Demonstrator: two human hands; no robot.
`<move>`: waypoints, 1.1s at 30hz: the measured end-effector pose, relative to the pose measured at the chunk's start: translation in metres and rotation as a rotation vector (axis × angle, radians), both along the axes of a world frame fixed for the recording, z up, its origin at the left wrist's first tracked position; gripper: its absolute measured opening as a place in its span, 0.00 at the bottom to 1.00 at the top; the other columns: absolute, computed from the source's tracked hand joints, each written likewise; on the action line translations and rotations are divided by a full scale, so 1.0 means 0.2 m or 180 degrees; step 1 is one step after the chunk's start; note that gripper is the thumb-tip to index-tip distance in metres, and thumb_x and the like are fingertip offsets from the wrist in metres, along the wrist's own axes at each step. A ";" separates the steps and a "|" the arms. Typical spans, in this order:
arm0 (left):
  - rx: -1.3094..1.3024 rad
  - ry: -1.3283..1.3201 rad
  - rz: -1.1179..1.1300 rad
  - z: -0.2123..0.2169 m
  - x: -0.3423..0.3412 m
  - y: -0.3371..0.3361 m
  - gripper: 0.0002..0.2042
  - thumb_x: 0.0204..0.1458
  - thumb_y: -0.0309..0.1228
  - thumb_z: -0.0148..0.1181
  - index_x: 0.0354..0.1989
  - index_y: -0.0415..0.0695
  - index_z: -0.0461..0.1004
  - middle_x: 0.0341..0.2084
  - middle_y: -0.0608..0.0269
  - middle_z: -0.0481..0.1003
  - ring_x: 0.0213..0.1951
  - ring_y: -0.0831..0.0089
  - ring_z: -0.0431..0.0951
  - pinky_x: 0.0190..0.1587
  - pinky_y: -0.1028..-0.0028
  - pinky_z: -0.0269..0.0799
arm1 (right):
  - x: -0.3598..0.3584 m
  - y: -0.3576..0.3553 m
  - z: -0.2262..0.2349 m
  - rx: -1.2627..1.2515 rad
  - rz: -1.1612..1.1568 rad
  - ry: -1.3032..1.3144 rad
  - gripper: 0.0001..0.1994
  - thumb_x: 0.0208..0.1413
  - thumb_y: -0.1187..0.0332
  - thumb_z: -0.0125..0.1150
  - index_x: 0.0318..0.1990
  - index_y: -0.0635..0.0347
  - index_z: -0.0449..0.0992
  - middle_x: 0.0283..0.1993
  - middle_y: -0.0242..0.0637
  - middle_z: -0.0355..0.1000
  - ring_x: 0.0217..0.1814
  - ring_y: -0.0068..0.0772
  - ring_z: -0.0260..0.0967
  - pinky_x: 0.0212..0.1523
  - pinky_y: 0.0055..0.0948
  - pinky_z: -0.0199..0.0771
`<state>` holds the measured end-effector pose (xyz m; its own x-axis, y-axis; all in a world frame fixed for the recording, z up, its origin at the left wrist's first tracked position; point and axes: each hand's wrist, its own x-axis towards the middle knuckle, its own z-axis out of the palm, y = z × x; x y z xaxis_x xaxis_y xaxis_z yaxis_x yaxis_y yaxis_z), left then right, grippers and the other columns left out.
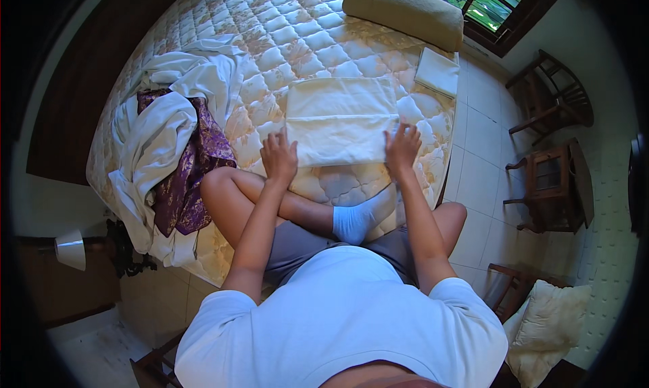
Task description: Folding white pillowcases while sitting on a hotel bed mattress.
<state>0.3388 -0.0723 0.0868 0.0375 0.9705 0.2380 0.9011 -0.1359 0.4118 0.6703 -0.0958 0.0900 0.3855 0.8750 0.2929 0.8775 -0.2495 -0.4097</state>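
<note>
A white cloth (341,139), folded into a flat rectangle with a crease across its middle, lies on the quilted mattress (270,57) in front of my crossed legs. My left hand (278,158) rests at its lower left edge, fingers apart. At the lower right edge is my right hand (403,149), its fingers also spread and touching the border. Neither hand is closed round the cloth. Farther right, near the mattress edge, sits a smaller folded white cloth (437,72).
Loose white fabric (159,128) is heaped at the left with a purple patterned cloth (193,178). A rolled beige blanket (405,15) lies at the far right of the bed. Beyond are a wooden chair (558,94), a small cabinet (551,178) and a cushion (551,313).
</note>
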 end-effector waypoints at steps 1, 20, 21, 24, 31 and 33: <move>0.0523 0.0233 -0.0212 0.00 0.04 -0.01 0.24 0.63 0.38 0.62 0.66 0.46 0.69 0.62 0.44 0.71 0.62 0.43 0.72 0.59 0.48 0.69 | -0.06 0.00 0.01 0.0150 0.0081 -0.0417 0.28 0.65 0.52 0.62 0.68 0.54 0.69 0.68 0.54 0.67 0.69 0.60 0.66 0.62 0.63 0.67; -0.0036 0.0713 -0.0889 -0.20 -0.02 0.21 0.48 0.55 0.67 0.57 0.81 0.57 0.53 0.82 0.49 0.43 0.81 0.49 0.41 0.78 0.39 0.35 | 0.02 0.23 -0.06 -0.0833 0.0389 -0.1023 0.41 0.64 0.37 0.55 0.80 0.44 0.56 0.85 0.56 0.39 0.87 0.67 0.30 0.77 0.78 0.25; 0.0128 0.0534 -0.0956 -0.20 -0.03 0.21 0.47 0.55 0.66 0.58 0.81 0.57 0.54 0.81 0.49 0.44 0.81 0.49 0.42 0.78 0.39 0.35 | -0.04 0.31 -0.04 -0.0695 0.0500 -0.1056 0.40 0.64 0.40 0.59 0.79 0.46 0.58 0.84 0.57 0.42 0.86 0.67 0.33 0.77 0.77 0.29; 0.0103 0.0419 -0.0927 -0.21 -0.04 0.20 0.46 0.54 0.63 0.60 0.80 0.58 0.55 0.81 0.49 0.45 0.81 0.49 0.43 0.78 0.40 0.37 | -0.33 0.57 0.01 -0.0201 0.1692 -0.0733 0.34 0.61 0.53 0.67 0.74 0.49 0.65 0.79 0.56 0.54 0.82 0.65 0.48 0.78 0.66 0.45; -0.0118 0.0243 -0.0956 -0.20 -0.05 0.21 0.46 0.52 0.56 0.64 0.80 0.56 0.54 0.81 0.49 0.44 0.81 0.47 0.41 0.78 0.41 0.38 | -0.89 1.19 0.05 0.0688 0.3534 -0.1535 0.12 0.57 0.67 0.62 0.48 0.50 0.84 0.57 0.38 0.74 0.65 0.43 0.68 0.61 0.47 0.70; 0.0003 0.0140 -0.0980 -0.20 -0.07 0.22 0.46 0.50 0.54 0.65 0.79 0.56 0.56 0.80 0.49 0.46 0.81 0.47 0.43 0.79 0.43 0.39 | -0.98 1.33 0.04 0.0537 0.3799 -0.2014 0.06 0.56 0.63 0.62 0.31 0.49 0.85 0.46 0.32 0.74 0.59 0.38 0.70 0.56 0.44 0.72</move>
